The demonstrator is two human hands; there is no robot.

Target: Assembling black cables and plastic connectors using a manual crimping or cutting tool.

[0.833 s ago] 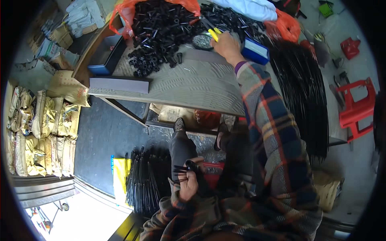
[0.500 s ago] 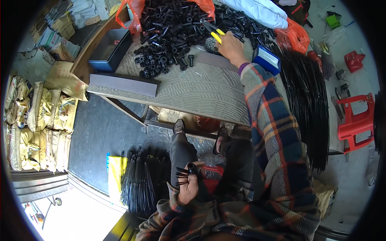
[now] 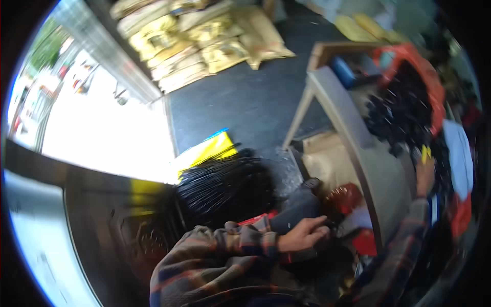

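Note:
My right hand (image 3: 424, 175) is closed on the yellow handles of pliers (image 3: 426, 153), over the tabletop beside a heap of black metal parts (image 3: 399, 110). Low over my lap, my left hand (image 3: 304, 235) has its fingers partly curled. Blur and the dark background hide what is between its fingertips. A bundle of thin black rods (image 3: 225, 189) lies on the floor to the left of my legs, against a yellow sheet (image 3: 207, 151).
The worktable (image 3: 340, 110) has a raised wooden rim and a blue-black bin (image 3: 348, 71). Stacked sacks (image 3: 199, 41) stand along the far wall, near a bright doorway (image 3: 102, 133). Under the table are a cardboard piece (image 3: 327, 158) and a red bag (image 3: 345, 198).
The view has swung left, bringing the doorway and rod bundle toward the middle, with much blur. The right hand keeps the pliers; the black pieces seen earlier in the left hand no longer show clearly.

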